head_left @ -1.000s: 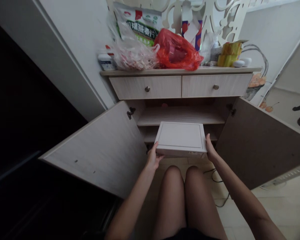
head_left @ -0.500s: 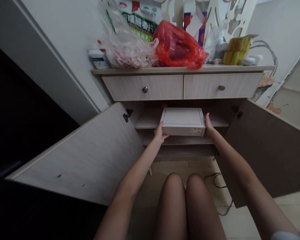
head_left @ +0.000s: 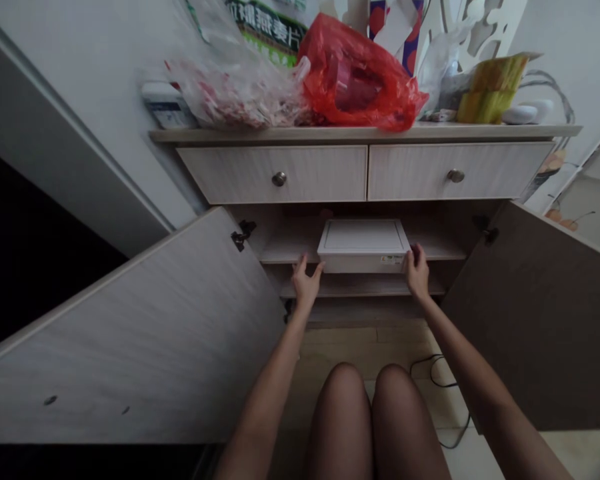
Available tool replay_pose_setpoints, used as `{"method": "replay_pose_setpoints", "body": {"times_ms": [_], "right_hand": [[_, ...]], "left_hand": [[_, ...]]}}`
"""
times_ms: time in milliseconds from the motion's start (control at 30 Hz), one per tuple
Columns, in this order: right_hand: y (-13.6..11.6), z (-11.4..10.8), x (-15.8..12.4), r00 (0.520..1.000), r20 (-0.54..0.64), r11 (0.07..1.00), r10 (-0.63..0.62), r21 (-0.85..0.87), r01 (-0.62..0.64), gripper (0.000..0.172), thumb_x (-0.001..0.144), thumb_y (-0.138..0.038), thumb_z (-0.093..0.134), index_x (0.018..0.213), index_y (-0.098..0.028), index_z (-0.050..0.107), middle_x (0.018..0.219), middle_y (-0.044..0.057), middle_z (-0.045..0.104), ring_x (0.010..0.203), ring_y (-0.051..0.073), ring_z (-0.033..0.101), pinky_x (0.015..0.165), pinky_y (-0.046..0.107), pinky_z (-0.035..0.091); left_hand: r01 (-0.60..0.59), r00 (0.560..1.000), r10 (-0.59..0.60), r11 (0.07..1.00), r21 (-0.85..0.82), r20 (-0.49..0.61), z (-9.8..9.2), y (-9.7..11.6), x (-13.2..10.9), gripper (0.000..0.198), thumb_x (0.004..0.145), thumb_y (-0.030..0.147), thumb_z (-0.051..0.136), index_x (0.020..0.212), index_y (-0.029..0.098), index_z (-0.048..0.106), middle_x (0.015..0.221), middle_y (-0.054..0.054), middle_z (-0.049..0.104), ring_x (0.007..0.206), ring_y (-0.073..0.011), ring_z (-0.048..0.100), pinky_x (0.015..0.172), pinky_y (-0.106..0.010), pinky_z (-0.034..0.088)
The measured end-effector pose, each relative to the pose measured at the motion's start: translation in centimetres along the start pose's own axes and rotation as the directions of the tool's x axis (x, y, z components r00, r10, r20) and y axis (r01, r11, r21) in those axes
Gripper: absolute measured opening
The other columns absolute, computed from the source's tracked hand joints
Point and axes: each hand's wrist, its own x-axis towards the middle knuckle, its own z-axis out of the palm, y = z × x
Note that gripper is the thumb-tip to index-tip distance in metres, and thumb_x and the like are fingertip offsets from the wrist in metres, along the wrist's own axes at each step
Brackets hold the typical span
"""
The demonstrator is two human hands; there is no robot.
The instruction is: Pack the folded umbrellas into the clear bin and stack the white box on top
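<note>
A white lidded box point(head_left: 364, 236) lies flat on the upper shelf point(head_left: 287, 248) of an open cabinet, its front edge jutting out a little. A small label shows on the right of its front face. Beside the box's front left corner is my left hand point(head_left: 306, 281), fingers apart, with the thumb close to the corner. My right hand point(head_left: 417, 270) is at the front right corner, thumb and fingers bent against the box's edge.
Open doors flank the cabinet, left point(head_left: 145, 333) and right point(head_left: 545, 320). Above are two knobbed drawers point(head_left: 279, 179). The top holds a red plastic bag point(head_left: 355, 80), a clear bag point(head_left: 250, 93) and a yellow package point(head_left: 490, 90). A black cable point(head_left: 443, 383) lies on the floor.
The box has settled onto the shelf. My left hand has loosened from its left side and spread its fingers. My right hand has moved to the front right corner. The view has come closer.
</note>
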Motion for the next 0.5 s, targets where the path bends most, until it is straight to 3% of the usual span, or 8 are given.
{"method": "replay_pose_setpoints", "body": {"times_ms": [67,167,367,500], "right_hand": [[0.8,0.1,-2.2,0.998,-0.022,0.995,-0.058,-0.088,0.056,0.065,0.079,-0.063,0.059,0.124,-0.016,0.06,0.125,0.016,0.065,0.117,0.025,0.059,0.106,0.038,0.04],[1.7,0.4,-3.2,0.997,-0.062,0.99,-0.035,-0.139,0.026,0.054,0.081,-0.061,0.057,0.11,-0.016,0.067,0.109,0.013,0.071,0.106,0.025,0.063,0.1,0.037,0.044],[2.6,1.4,0.3,1.0,0.007,0.996,0.025,-0.082,-0.024,0.051,0.077,-0.059,0.061,0.107,-0.018,0.068,0.104,0.012,0.073,0.099,0.025,0.067,0.096,0.039,0.048],[3.4,2.5,2.6,1.0,0.019,1.0,-0.024,-0.015,0.024,0.046,0.075,-0.056,0.063,0.101,-0.018,0.068,0.102,0.013,0.073,0.097,0.025,0.068,0.093,0.039,0.049]], "left_hand": [[-0.063,0.998,0.062,0.993,0.098,0.009,0.8,-1.2,-0.5,0.043,0.072,0.023,0.08,0.114,0.023,0.07,0.135,-0.011,0.062,0.136,-0.0264,0.048,0.105,-0.033,0.044],[-0.088,0.996,0.085,0.978,0.189,0.025,2.5,-2.5,-0.4,0.027,0.08,0.028,0.073,0.105,0.019,0.073,0.115,-0.011,0.072,0.117,-0.0269,0.062,0.096,-0.032,0.049],[-0.174,0.985,0.165,0.95,0.26,0.059,4.1,-3.3,2.3,0.021,0.083,0.032,0.069,0.087,0.013,0.074,0.088,-0.008,0.075,0.094,-0.024,0.067,0.083,-0.025,0.047],[-0.167,0.985,0.152,0.959,0.228,0.081,5.2,-3.2,4.2,0.015,0.082,0.029,0.07,0.085,0.015,0.073,0.089,-0.009,0.075,0.096,-0.0245,0.066,0.079,-0.024,0.046]]}}
